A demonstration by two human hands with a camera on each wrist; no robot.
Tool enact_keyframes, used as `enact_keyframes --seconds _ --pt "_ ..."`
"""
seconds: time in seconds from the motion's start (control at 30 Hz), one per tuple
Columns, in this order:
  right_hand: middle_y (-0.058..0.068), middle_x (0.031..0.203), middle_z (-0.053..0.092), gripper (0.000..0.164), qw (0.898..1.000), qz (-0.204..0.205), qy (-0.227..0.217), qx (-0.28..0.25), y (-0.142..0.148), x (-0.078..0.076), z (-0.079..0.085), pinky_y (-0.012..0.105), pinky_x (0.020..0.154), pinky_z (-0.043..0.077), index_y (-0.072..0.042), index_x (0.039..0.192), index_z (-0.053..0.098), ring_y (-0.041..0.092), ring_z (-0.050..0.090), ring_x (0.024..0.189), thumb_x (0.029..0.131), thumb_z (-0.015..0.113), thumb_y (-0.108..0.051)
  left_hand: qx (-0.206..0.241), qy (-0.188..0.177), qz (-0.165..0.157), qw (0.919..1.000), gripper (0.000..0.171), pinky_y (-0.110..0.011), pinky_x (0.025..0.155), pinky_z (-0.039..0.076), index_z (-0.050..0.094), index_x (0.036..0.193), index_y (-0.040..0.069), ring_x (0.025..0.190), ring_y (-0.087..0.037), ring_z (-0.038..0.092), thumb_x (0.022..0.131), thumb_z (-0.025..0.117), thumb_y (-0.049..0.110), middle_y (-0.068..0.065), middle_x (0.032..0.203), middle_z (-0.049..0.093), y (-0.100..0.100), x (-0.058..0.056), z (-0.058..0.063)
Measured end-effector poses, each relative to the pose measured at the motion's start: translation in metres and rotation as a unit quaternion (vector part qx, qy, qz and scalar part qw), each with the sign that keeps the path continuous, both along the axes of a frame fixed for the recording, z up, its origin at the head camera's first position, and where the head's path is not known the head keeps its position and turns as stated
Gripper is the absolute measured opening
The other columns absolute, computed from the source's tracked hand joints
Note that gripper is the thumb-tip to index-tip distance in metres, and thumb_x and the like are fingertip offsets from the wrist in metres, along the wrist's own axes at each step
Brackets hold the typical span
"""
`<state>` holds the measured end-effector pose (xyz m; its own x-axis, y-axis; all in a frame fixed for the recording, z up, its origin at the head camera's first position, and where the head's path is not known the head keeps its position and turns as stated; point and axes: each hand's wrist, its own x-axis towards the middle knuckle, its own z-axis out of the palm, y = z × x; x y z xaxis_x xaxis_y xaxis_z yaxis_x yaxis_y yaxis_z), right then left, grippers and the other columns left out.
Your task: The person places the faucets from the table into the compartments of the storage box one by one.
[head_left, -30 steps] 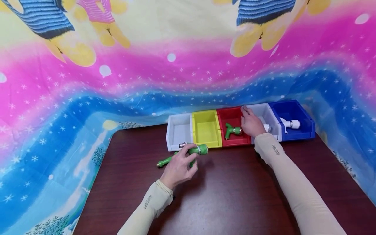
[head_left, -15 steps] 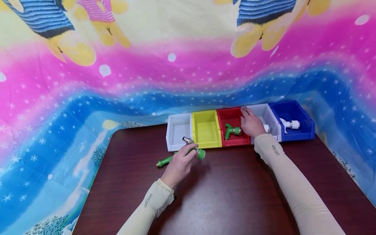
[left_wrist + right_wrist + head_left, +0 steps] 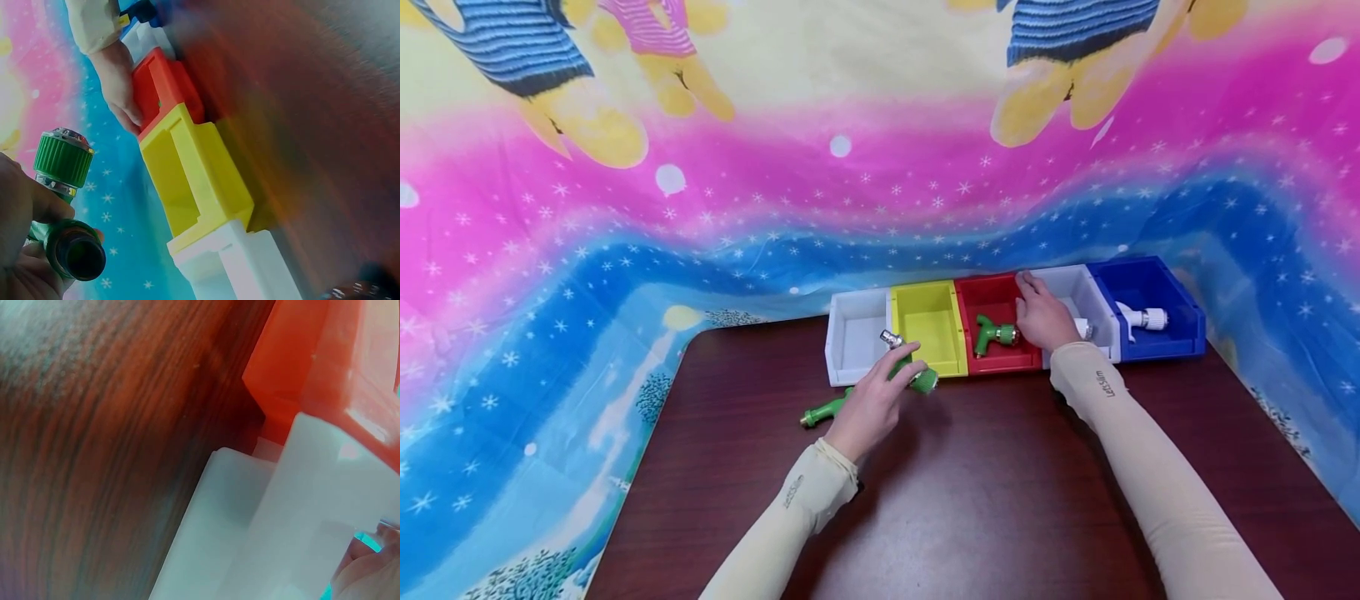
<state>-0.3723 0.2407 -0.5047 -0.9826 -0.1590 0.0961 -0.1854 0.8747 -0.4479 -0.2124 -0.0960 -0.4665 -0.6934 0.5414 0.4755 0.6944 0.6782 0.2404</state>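
My left hand [image 3: 872, 408] grips a green hose fitting [image 3: 925, 381] just above the table, near the yellow bin's front. In the left wrist view the fitting shows a ribbed green collar [image 3: 62, 157] with chrome rings and a dark round open end. Its silvery tip points up toward the first white bin. Another green fitting [image 3: 823, 411] lies on the table, partly hidden behind my left hand. My right hand [image 3: 1047, 318] rests across the divider between the red bin [image 3: 988, 292] and the second white bin [image 3: 1078, 287], fingers reaching the rear rim.
The row also has a white bin [image 3: 859, 325], a yellow bin [image 3: 925, 312] and a blue bin [image 3: 1138, 283]. A green fitting [image 3: 992, 332] lies in the red one, and white fittings [image 3: 1142, 318] sit in the two at the right. A patterned cloth hangs behind the table [image 3: 985, 500].
The held fitting has turned: its silvery tip has swung upward and its ribbed collar tilts downward. My left hand has moved slightly up and right. My right hand stays put.
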Motion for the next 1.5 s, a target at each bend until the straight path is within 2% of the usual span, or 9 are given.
enact_keyframes --seconds 0.23,0.37,0.5,0.7,0.83,1.0,1.13,1.3,1.5 --pt "0.02 0.171 0.018 0.06 1.0 -0.002 -0.002 -0.001 0.0 0.0 0.001 0.063 0.119 0.03 -0.003 0.165 0.02 0.046 0.028 0.152 0.11 0.037 -0.021 0.009 -0.019 0.016 0.9996 0.052 -0.036 0.106 0.053 0.056 0.145 0.016 0.135 -0.025 0.058 0.098 0.057 -0.007 -0.002 0.161 0.043 0.015 -0.022 0.006" --pt "0.019 0.172 0.017 0.06 1.0 -0.002 -0.004 -0.001 0.0 0.0 0.001 0.062 0.119 0.03 -0.003 0.165 0.019 0.046 0.028 0.152 0.11 0.036 -0.021 0.01 -0.026 0.023 0.9993 0.05 -0.034 0.1 0.057 0.057 0.144 0.016 0.124 -0.024 0.065 0.099 0.059 -0.004 0.0 0.162 0.043 0.023 -0.036 0.008" --pt "0.019 0.172 0.017 0.06 1.0 -0.001 -0.002 -0.002 0.0 0.001 0.001 0.062 0.119 0.03 -0.003 0.165 0.019 0.046 0.029 0.152 0.11 0.036 -0.021 0.013 -0.033 0.024 0.9991 0.05 -0.029 0.086 0.06 0.056 0.145 0.016 0.1 -0.02 0.071 0.099 0.061 -0.001 0.002 0.163 0.042 0.031 -0.051 0.008" --pt "0.019 0.171 0.018 0.06 1.0 -0.004 0.0 0.0 -0.001 0.002 -0.001 0.062 0.12 0.03 -0.002 0.165 0.021 0.045 0.027 0.153 0.11 0.037 -0.021 0.006 -0.037 0.021 0.9991 0.046 -0.025 0.071 0.057 0.056 0.144 0.012 0.086 -0.018 0.069 0.1 0.06 0.0 0.003 0.166 0.038 0.039 -0.073 0.003" --pt "0.018 0.172 0.018 0.061 1.0 -0.006 -0.006 -0.003 -0.001 0.002 -0.001 0.062 0.12 0.029 -0.004 0.165 0.02 0.044 0.027 0.154 0.11 0.037 -0.021 0.006 -0.035 0.024 0.9991 0.042 -0.026 0.069 0.056 0.057 0.142 0.008 0.077 -0.018 0.067 0.1 0.057 0.0 0.001 0.166 0.039 0.042 -0.086 -0.001" --pt "0.018 0.172 0.017 0.06 1.0 -0.002 -0.006 -0.004 0.0 0.0 0.0 0.061 0.121 0.028 -0.004 0.165 0.019 0.043 0.024 0.155 0.11 0.036 -0.022 0.008 -0.05 0.044 0.9977 0.043 -0.023 0.064 0.053 0.056 0.139 0.01 0.062 -0.014 0.057 0.098 0.059 -0.001 0.0 0.166 0.038 0.043 -0.1 -0.006" --pt "0.018 0.173 0.016 0.06 1.0 -0.002 -0.008 -0.006 0.001 -0.001 0.001 0.061 0.121 0.028 -0.004 0.166 0.018 0.042 0.023 0.156 0.111 0.035 -0.023 0.009 -0.065 0.059 0.9961 0.045 -0.022 0.065 0.053 0.056 0.138 0.011 0.063 -0.014 0.058 0.096 0.061 -0.003 -0.001 0.166 0.038 0.044 -0.106 -0.009" --pt "0.017 0.173 0.016 0.06 1.0 -0.003 -0.006 -0.006 0.0 -0.001 0.001 0.061 0.121 0.029 -0.004 0.166 0.019 0.041 0.023 0.156 0.111 0.035 -0.024 0.0 -0.065 0.076 0.995 0.043 -0.03 0.076 0.059 0.057 0.135 0.012 0.082 -0.022 0.07 0.095 0.062 -0.002 -0.002 0.165 0.039 0.046 -0.111 -0.013" --pt "0.019 0.172 0.018 0.06 1.0 -0.004 -0.003 -0.001 0.0 0.001 0.001 0.061 0.12 0.031 -0.003 0.165 0.021 0.042 0.026 0.155 0.111 0.036 -0.022 -0.032 -0.072 0.091 0.9927 0.041 -0.029 0.071 0.057 0.056 0.138 0.011 0.075 -0.019 0.067 0.098 0.058 0.0 -0.004 0.167 0.035 0.049 -0.116 -0.02"
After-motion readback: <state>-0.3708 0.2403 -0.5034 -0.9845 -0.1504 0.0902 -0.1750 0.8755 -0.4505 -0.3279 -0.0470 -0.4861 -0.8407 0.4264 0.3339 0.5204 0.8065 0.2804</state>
